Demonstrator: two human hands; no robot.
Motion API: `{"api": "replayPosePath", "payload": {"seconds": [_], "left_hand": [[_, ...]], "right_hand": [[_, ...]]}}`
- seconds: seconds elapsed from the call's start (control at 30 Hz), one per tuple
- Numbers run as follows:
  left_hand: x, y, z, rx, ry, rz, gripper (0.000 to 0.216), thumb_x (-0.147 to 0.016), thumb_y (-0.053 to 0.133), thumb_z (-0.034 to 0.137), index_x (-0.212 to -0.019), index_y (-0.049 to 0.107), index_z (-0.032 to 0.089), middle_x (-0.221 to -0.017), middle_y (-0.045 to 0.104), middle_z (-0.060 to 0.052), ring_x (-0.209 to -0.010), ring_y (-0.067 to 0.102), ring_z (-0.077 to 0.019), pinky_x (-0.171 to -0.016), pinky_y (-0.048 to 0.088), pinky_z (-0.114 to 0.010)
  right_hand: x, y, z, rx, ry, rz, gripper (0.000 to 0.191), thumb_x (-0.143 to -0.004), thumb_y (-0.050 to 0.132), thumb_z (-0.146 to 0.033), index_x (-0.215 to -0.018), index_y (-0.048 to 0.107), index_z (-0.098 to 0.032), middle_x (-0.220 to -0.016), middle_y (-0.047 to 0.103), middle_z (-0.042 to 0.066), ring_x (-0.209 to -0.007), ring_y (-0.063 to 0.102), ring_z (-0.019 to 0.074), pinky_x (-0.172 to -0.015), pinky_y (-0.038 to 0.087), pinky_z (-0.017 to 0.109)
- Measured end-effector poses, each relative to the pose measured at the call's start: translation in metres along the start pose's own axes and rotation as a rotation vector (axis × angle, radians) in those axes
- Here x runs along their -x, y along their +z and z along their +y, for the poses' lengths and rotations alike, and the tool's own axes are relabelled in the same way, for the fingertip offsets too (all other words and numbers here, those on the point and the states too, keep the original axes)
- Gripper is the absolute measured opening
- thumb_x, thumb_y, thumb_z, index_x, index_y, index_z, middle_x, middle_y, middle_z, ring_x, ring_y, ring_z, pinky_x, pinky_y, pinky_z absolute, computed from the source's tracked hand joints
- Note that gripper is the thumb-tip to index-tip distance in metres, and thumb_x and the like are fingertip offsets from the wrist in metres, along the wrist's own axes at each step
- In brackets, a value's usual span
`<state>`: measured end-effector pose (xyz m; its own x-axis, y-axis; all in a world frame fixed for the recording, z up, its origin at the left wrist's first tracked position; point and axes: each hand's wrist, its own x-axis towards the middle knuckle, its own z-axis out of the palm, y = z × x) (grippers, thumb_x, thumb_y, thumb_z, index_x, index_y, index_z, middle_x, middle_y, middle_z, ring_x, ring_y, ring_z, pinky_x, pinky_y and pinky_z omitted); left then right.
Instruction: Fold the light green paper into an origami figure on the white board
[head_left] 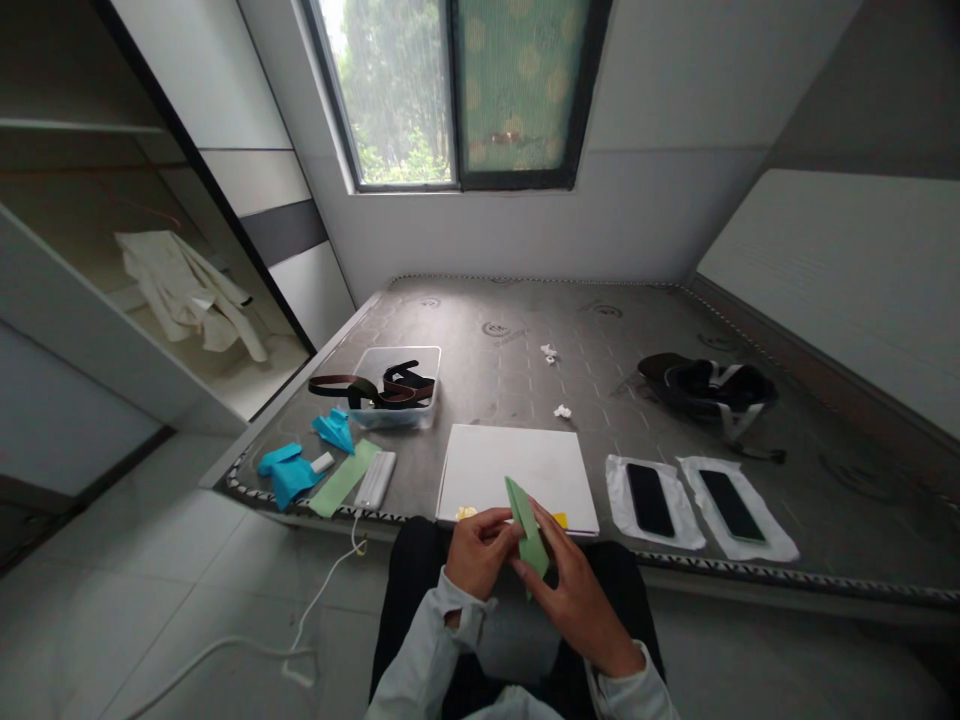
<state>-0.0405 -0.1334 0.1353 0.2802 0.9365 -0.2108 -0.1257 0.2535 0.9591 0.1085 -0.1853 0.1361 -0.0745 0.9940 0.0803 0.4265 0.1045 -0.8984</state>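
A piece of folded green paper point(529, 538) is held upright between my two hands, just in front of the near edge of a flat white box point(517, 465). My left hand point(480, 555) pinches the paper's left side, with the fingers curled in. On the other side, my right hand point(574, 590) grips it between thumb and fingers. A small yellow piece point(560, 520) shows on the box behind my right hand. Near my left fingers lies a small pale yellow scrap point(466, 513). The paper's lower part is partly hidden by my fingers.
Left on the mattress point(495, 380) are a clear plastic box point(420, 415) with belts, blue folded papers point(289, 475), a green paper strip point(345, 480) and a white power strip point(376, 480) with cord. Right are two phones point(651, 500) on white sheets and a black cap point(709, 385).
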Motion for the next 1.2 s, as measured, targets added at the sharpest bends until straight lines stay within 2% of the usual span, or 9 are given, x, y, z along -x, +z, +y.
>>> {"api": "replayPosePath", "payload": {"seconds": [0.1, 0.27, 0.47, 0.53, 0.63, 0.77, 0.83, 1.0, 1.2], "left_hand": [[0.003, 0.003, 0.005, -0.080, 0.030, -0.020, 0.027, -0.074, 0.069, 0.032, -0.092, 0.076, 0.013, -0.074, 0.076, -0.004, -0.068, 0.070, -0.0188, -0.062, 0.056, -0.026], [0.009, 0.007, 0.013, -0.458, 0.157, 0.061, 0.013, -0.071, 0.065, 0.021, -0.072, 0.076, 0.015, -0.064, 0.074, -0.004, -0.060, 0.067, -0.0194, -0.056, 0.049, -0.026], [0.012, 0.006, 0.017, -0.683, 0.279, 0.064, 0.017, -0.075, 0.062, 0.019, -0.062, 0.074, 0.019, -0.054, 0.070, -0.003, -0.050, 0.062, -0.0162, -0.051, 0.041, -0.024], [0.012, 0.006, 0.016, -0.728, 0.323, 0.071, 0.018, -0.077, 0.061, 0.019, -0.069, 0.076, 0.020, -0.061, 0.073, -0.004, -0.054, 0.064, -0.0170, -0.054, 0.044, -0.024], [0.012, 0.006, 0.012, -0.759, 0.358, 0.088, 0.025, -0.078, 0.059, 0.016, -0.092, 0.078, 0.023, -0.080, 0.078, -0.006, -0.063, 0.069, -0.0184, -0.062, 0.050, -0.026], [0.012, 0.010, 0.008, -0.738, 0.365, 0.128, 0.033, -0.076, 0.061, 0.015, -0.104, 0.075, 0.023, -0.092, 0.078, -0.007, -0.068, 0.071, -0.0204, -0.068, 0.056, -0.030], [0.012, 0.013, 0.006, -0.719, 0.356, 0.154, 0.039, -0.073, 0.063, 0.015, -0.109, 0.074, 0.022, -0.101, 0.077, -0.010, -0.078, 0.073, -0.0244, -0.074, 0.058, -0.034], [0.011, 0.012, -0.001, -0.709, 0.309, 0.205, 0.046, -0.069, 0.062, 0.011, -0.113, 0.073, 0.021, -0.110, 0.075, -0.012, -0.100, 0.071, -0.0320, -0.092, 0.056, -0.041], [0.011, 0.003, -0.009, -0.668, 0.546, 0.249, 0.052, -0.066, 0.048, 0.004, -0.108, 0.075, 0.018, -0.116, 0.072, -0.013, -0.107, 0.069, -0.0267, -0.096, 0.055, -0.038]], "right_hand": [[0.000, 0.001, -0.001, 0.052, -0.006, 0.000, 0.064, -0.088, 0.056, -0.028, -0.147, 0.033, -0.025, -0.153, 0.039, 0.009, -0.142, 0.035, 0.0240, -0.120, 0.028, 0.048], [0.000, 0.003, 0.001, 0.107, -0.039, -0.028, 0.065, -0.087, 0.048, -0.018, -0.149, 0.029, -0.025, -0.155, 0.036, 0.007, -0.144, 0.030, 0.0211, -0.121, 0.025, 0.048], [-0.001, 0.004, 0.003, 0.128, -0.026, -0.013, 0.060, -0.089, 0.042, -0.016, -0.148, 0.032, -0.026, -0.156, 0.035, 0.004, -0.144, 0.030, 0.0197, -0.121, 0.025, 0.047], [-0.003, 0.002, 0.003, 0.119, 0.015, 0.019, 0.054, -0.091, 0.041, -0.019, -0.144, 0.041, -0.026, -0.155, 0.038, 0.003, -0.143, 0.032, 0.0198, -0.121, 0.026, 0.046], [-0.005, 0.001, 0.002, 0.135, 0.064, 0.054, 0.046, -0.092, 0.040, -0.023, -0.136, 0.052, -0.024, -0.148, 0.047, 0.005, -0.137, 0.043, 0.0219, -0.117, 0.033, 0.046], [-0.006, 0.003, -0.005, 0.151, 0.129, 0.095, 0.044, -0.093, 0.036, -0.021, -0.132, 0.056, -0.024, -0.127, 0.067, 0.006, -0.116, 0.064, 0.0227, -0.102, 0.051, 0.039], [-0.005, 0.006, -0.009, 0.153, 0.146, 0.127, 0.042, -0.094, 0.036, -0.025, -0.129, 0.058, -0.023, -0.120, 0.071, 0.007, -0.108, 0.069, 0.0234, -0.094, 0.055, 0.036], [-0.003, 0.013, -0.011, 0.184, 0.117, 0.166, 0.040, -0.092, 0.041, -0.027, -0.127, 0.061, -0.024, -0.118, 0.072, 0.006, -0.108, 0.069, 0.0241, -0.095, 0.055, 0.035], [-0.002, 0.008, -0.012, 0.185, 0.149, 0.266, 0.047, -0.080, 0.046, -0.015, -0.123, 0.065, -0.025, -0.119, 0.072, 0.005, -0.107, 0.069, 0.0226, -0.097, 0.053, 0.033]]}}
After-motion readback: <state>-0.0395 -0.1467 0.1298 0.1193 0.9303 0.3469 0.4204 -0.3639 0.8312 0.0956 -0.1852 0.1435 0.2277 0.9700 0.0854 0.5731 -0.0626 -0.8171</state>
